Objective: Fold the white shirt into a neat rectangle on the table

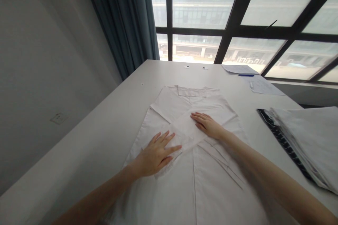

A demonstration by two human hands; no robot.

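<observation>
A white garment, which looks like a long-sleeved shirt or coat, lies spread on the white table with its sleeves folded across the upper part. Its collar end points toward the window, and a seam runs down the middle. My left hand rests flat on the left side of the cloth, fingers spread over the end of a folded sleeve. Farther up and to the right, my right hand presses flat on the crossed sleeve, its fingers stretched out. Neither hand grips anything. The garment's lower end runs out of view.
To the right lies a stack of white folded cloth with a black patterned edge. Papers and a blue pen are at the far right corner of the table. A blue curtain hangs behind, beside large windows.
</observation>
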